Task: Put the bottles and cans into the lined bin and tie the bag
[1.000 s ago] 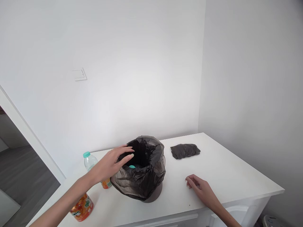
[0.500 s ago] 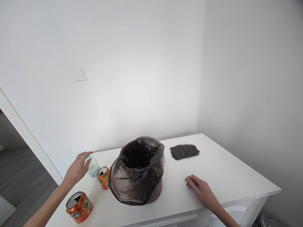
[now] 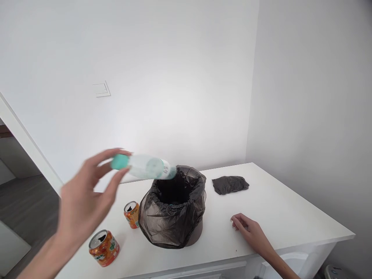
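My left hand point(image 3: 84, 193) is closed on a clear plastic bottle point(image 3: 142, 166), gripping it near its green cap. The bottle lies almost level in the air, its base over the mouth of a bin point(image 3: 195, 237) lined with a black bin bag point(image 3: 171, 226). Motion smears the bottle a little. Below the hand, two open orange drink cans point(image 3: 104, 248) stand on the white cabinet top, the farther can point(image 3: 131, 214) close beside the bag. To the bin's right, my right hand point(image 3: 248, 228) rests on the top with its fingers curled and nothing visible in them.
A folded black plastic bag point(image 3: 230, 185) lies on the cabinet top point(image 3: 290, 217) behind my right hand. White walls stand behind and to the right, with a light switch point(image 3: 101, 89) at the left. Dark floor shows beyond the left doorway.
My left hand has lifted the bottle off the cabinet top, tipped it sideways and brought its base over the bin. My right hand stays at rest, and the view has shifted slightly.
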